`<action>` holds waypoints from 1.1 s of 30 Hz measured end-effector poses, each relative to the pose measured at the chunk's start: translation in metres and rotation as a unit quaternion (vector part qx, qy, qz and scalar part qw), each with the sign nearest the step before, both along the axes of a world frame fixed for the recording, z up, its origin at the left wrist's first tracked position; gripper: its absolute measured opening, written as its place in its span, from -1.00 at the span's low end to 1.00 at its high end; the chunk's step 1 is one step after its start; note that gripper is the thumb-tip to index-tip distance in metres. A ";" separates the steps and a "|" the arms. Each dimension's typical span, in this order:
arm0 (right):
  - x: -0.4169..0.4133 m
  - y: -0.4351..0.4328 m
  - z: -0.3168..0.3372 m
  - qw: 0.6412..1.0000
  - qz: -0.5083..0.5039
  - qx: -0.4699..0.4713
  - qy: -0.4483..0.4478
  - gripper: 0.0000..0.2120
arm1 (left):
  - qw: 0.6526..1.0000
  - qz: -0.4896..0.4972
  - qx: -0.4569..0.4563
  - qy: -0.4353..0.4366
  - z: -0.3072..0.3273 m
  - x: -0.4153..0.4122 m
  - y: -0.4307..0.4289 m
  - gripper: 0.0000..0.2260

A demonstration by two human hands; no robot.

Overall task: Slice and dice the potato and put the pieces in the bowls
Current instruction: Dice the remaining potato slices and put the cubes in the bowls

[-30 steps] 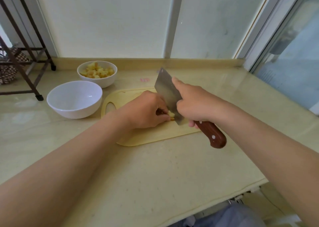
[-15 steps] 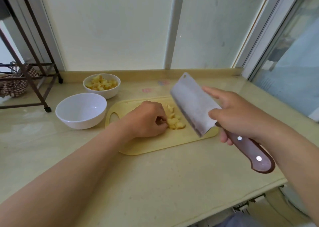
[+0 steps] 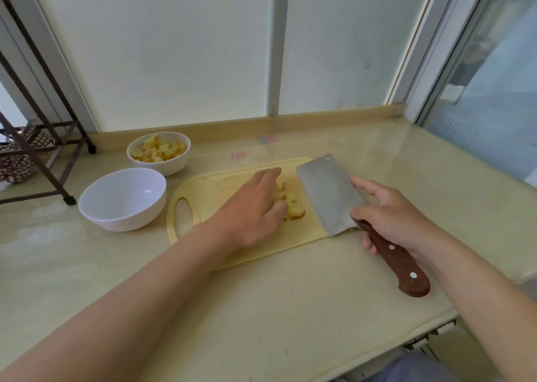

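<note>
Head view, looking down at a pale beige stone countertop (image 3: 261,309). At the centre of the frame lies a pale yellow plastic cutting board (image 3: 203,204) with an oval handle hole at its left end. A small heap of yellow diced potato (image 3: 292,205) sits on the middle of the board. The left hand (image 3: 252,207) lies against the heap's left side. Its fingers are stretched out and relaxed, touching the pieces without closing round them.

Just right of the heap, the right hand (image 3: 398,221) is wrapped round a wide steel cleaver (image 3: 328,195) with a riveted brown wooden handle. The blade is tilted flat-side up, its edge towards the heap. Whether it touches the board is unclear.

At left centre, just beside the board, stands an empty white ceramic bowl (image 3: 125,221). Behind it, a second white bowl (image 3: 173,166) holds potato cubes (image 3: 158,149). A dark metal rack (image 3: 37,149) stands at the far left.

The step appears to be gathering the dice for a bowl. To do it well, lower the blade nearly flat and sweep the pieces onto it with the open palm. Keep fingertips clear of the edge, then carry the load level so nothing rolls off.
</note>
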State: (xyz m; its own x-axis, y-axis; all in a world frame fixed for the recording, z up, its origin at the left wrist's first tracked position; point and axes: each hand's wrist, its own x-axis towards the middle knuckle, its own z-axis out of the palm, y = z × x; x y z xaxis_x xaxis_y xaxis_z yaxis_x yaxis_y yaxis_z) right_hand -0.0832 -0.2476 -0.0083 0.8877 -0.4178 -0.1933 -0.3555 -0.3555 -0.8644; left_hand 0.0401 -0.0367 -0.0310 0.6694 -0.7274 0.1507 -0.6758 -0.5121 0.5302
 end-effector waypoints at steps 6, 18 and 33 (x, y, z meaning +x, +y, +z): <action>0.013 0.013 -0.012 0.989 0.044 -0.139 0.008 -0.56 | 0.994 0.071 0.077 0.030 -0.012 0.000 -0.037 -0.38; 0.019 0.035 -0.028 0.997 0.065 -0.040 -0.021 -0.62 | 0.993 0.116 -0.015 0.013 -0.012 -0.017 -0.076 -0.67; 0.012 0.031 -0.028 0.998 0.051 0.013 -0.046 -0.65 | 0.990 0.139 0.017 0.000 -0.005 -0.011 -0.052 -0.66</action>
State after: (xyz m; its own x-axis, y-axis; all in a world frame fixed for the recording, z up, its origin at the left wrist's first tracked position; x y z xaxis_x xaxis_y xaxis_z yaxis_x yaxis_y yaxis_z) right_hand -0.0708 -0.2163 -0.0367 0.9398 -0.3205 -0.1183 -0.2373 -0.3631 -0.9010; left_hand 0.0289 -0.0886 -0.0359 0.8443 -0.5201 0.1289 -0.5063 -0.6955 0.5099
